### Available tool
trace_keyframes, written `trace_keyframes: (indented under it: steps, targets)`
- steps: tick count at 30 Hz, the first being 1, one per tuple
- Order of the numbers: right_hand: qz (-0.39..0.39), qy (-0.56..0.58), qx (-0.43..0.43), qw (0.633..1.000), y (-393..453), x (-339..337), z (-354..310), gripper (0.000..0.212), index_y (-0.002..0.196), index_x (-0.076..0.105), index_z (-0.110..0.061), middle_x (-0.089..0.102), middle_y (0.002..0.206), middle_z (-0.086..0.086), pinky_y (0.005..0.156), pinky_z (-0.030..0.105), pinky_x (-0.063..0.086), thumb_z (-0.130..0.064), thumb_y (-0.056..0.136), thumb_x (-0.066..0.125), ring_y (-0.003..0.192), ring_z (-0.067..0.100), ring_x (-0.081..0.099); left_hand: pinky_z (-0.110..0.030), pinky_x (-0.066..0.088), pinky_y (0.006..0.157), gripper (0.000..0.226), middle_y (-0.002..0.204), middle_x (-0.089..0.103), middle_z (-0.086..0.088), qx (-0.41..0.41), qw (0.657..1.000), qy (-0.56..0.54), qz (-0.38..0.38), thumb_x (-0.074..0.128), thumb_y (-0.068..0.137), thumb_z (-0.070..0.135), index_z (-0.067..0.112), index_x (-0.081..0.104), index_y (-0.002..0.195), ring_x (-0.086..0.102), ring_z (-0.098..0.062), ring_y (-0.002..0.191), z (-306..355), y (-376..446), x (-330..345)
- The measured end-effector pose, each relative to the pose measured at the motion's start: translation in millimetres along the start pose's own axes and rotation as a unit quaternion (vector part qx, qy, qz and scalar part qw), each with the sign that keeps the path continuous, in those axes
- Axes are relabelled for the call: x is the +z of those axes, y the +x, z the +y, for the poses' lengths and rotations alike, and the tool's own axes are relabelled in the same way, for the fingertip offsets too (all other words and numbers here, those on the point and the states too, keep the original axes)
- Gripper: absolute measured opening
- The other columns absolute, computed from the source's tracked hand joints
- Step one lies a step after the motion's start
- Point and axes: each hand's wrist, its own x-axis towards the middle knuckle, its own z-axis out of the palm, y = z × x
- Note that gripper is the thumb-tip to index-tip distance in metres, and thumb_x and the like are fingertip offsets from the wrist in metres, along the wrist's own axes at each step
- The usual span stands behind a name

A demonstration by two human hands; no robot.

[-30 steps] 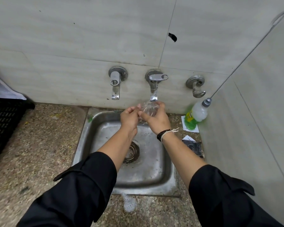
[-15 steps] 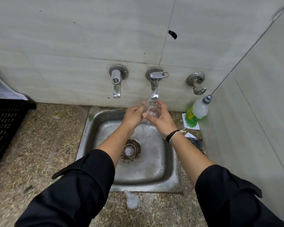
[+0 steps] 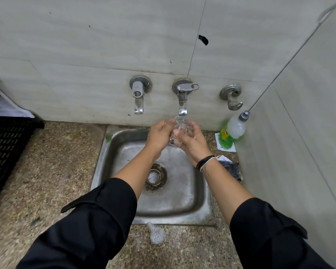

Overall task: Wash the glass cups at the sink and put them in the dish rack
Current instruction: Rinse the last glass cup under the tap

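Observation:
A clear glass cup (image 3: 179,128) is held over the steel sink (image 3: 200,208), directly under the middle tap (image 3: 182,101), with water running onto it. My right hand (image 3: 192,141) grips the cup from the right and below. My left hand (image 3: 158,135) has its fingers curled against the cup's left side. Much of the glass is hidden between my fingers. The black dish rack (image 3: 3,150) lies at the far left of the counter.
A second tap (image 3: 138,98) is on the wall to the left and a hook-like fitting (image 3: 232,98) to the right. A green dish-soap bottle (image 3: 232,131) leans in the right corner, with a dark scrubber (image 3: 231,168) near it. Foam (image 3: 156,234) lies on the speckled counter before the sink.
Both hands have stayed under the tap, shifting slightly around the cup; the view has tilted a little.

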Motion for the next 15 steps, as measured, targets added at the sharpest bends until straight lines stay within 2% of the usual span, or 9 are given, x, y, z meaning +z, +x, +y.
trace_keyframes:
  steps: [2,4,6,8,10,12,13,15]
  targets:
    - [-0.002,-0.024,-0.011,1.0,-1,-2,2,0.084,0.143,0.035,-0.017,0.058,0.136,0.015,0.1,0.05,0.053,-0.016,0.074,0.082,0.125,0.031,0.06,-0.018,0.045,0.054,0.032,0.06,0.066,0.01,-0.042,0.999,-0.022,-0.026,0.061,0.101,0.036,0.023,0.068,0.073,0.06,-0.005,0.053,10,-3,5]
    - [-0.006,-0.048,-0.029,0.998,0,-5,3,0.086,0.144,0.034,-0.014,0.061,0.133,0.015,0.105,0.055,0.048,-0.017,0.073,0.083,0.123,0.031,0.061,-0.014,0.04,0.044,0.033,0.055,0.065,0.009,-0.078,0.995,-0.061,-0.012,0.052,0.104,0.023,0.019,0.066,0.075,0.057,-0.004,0.047,15,-7,11]
    - [-0.006,-0.059,-0.04,0.997,2,-6,2,0.086,0.143,0.034,-0.014,0.062,0.131,0.015,0.107,0.055,0.046,-0.015,0.072,0.083,0.123,0.032,0.061,-0.022,0.038,0.051,0.036,0.055,0.056,0.004,-0.082,0.99,-0.106,0.033,0.043,0.102,0.013,0.017,0.054,0.068,0.05,-0.01,0.053,16,-10,17]
    - [-0.003,-0.048,-0.046,0.998,1,-3,-4,0.09,0.143,0.034,-0.014,0.062,0.131,0.016,0.106,0.054,0.048,-0.017,0.069,0.087,0.122,0.033,0.061,-0.031,0.036,0.062,0.035,0.066,0.049,-0.002,-0.085,0.984,-0.146,0.054,0.04,0.102,0.01,0.016,0.05,0.068,0.044,-0.016,0.066,12,-11,19]
    - [0.025,-0.003,-0.035,0.999,0,-5,-11,0.097,0.143,0.034,-0.012,0.061,0.132,0.017,0.1,0.053,0.052,-0.02,0.065,0.091,0.119,0.033,0.064,-0.029,0.045,0.067,0.033,0.078,0.061,-0.003,-0.07,0.983,-0.165,0.028,0.04,0.107,0.009,0.012,0.062,0.082,0.054,-0.015,0.071,9,-16,18]
    - [0.037,0.051,-0.021,0.998,-2,-11,-16,0.087,0.144,0.033,-0.009,0.061,0.129,0.016,0.091,0.046,0.056,-0.015,0.074,0.085,0.111,0.03,0.066,-0.027,0.057,0.079,0.028,0.098,0.073,-0.004,-0.026,0.987,-0.16,-0.012,0.044,0.107,0.003,0.01,0.071,0.102,0.068,-0.012,0.085,6,-22,18]
    - [0.032,0.067,-0.016,0.997,-3,-12,-18,0.079,0.145,0.032,-0.007,0.062,0.126,0.015,0.086,0.041,0.058,-0.01,0.081,0.08,0.108,0.028,0.067,-0.028,0.059,0.083,0.025,0.104,0.075,-0.006,-0.007,0.986,-0.167,-0.009,0.049,0.105,0.0,0.009,0.073,0.106,0.071,-0.014,0.091,3,-23,17]
    - [0.009,0.069,-0.014,0.997,-7,-11,-22,0.07,0.143,0.033,-0.005,0.066,0.121,0.013,0.081,0.037,0.059,-0.004,0.086,0.073,0.105,0.026,0.069,-0.028,0.061,0.079,0.017,0.103,0.077,-0.01,0.002,0.98,-0.2,0.018,0.062,0.1,0.0,0.004,0.075,0.109,0.072,-0.016,0.087,2,-25,13]
